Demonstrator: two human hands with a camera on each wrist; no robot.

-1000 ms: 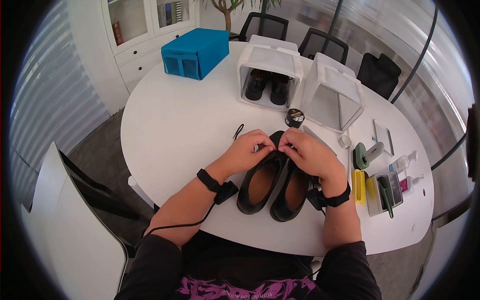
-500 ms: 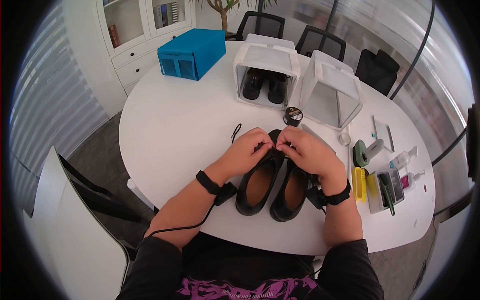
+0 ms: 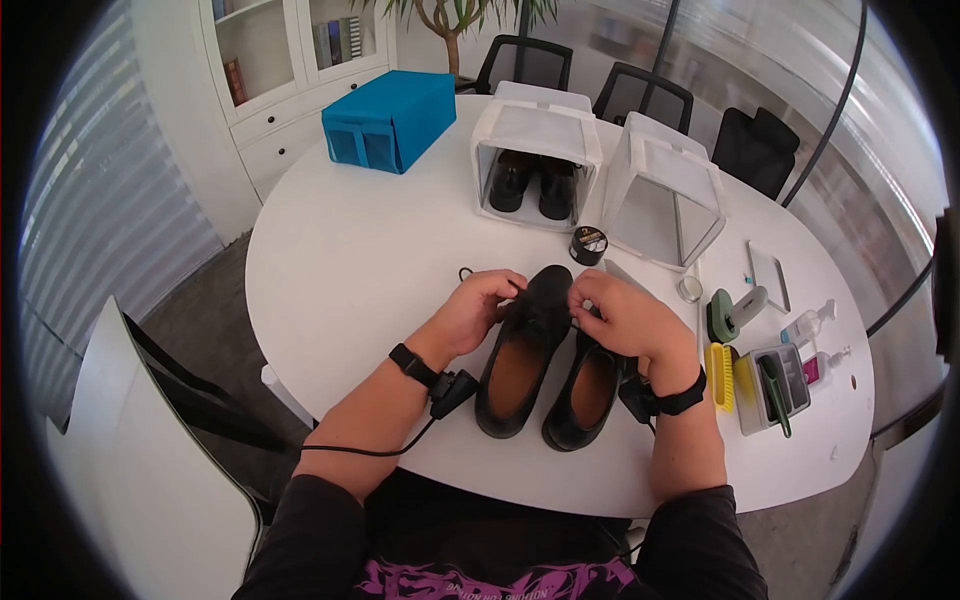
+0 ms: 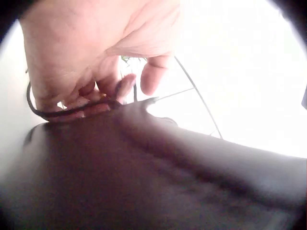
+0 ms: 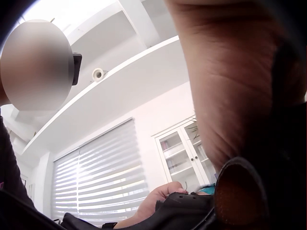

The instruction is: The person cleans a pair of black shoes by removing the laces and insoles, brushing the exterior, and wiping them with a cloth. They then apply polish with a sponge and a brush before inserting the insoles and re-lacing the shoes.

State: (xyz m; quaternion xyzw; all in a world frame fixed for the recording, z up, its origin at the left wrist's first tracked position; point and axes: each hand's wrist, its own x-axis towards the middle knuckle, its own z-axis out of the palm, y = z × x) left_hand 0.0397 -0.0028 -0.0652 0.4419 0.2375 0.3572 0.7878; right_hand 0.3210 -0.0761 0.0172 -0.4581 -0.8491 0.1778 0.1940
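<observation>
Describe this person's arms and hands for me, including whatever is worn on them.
The left hand and right hand wear no gloves. Dark sleeves end near the elbows. Each wrist has a black strap with a small, boxy black device; a thin black cable runs from the left device back toward the sleeve.

Two hands (image 3: pixel 472 312), two black lace-up shoes (image 3: pixel 522 365) near, two black shoes (image 3: pixel 508 190) far, two white shoe boxes (image 3: pixel 537 127) far, one blue fabric box (image 3: pixel 390 122) far left, three black chairs (image 3: pixel 755 152) far, two pump bottles (image 3: pixel 803 327) right
</observation>
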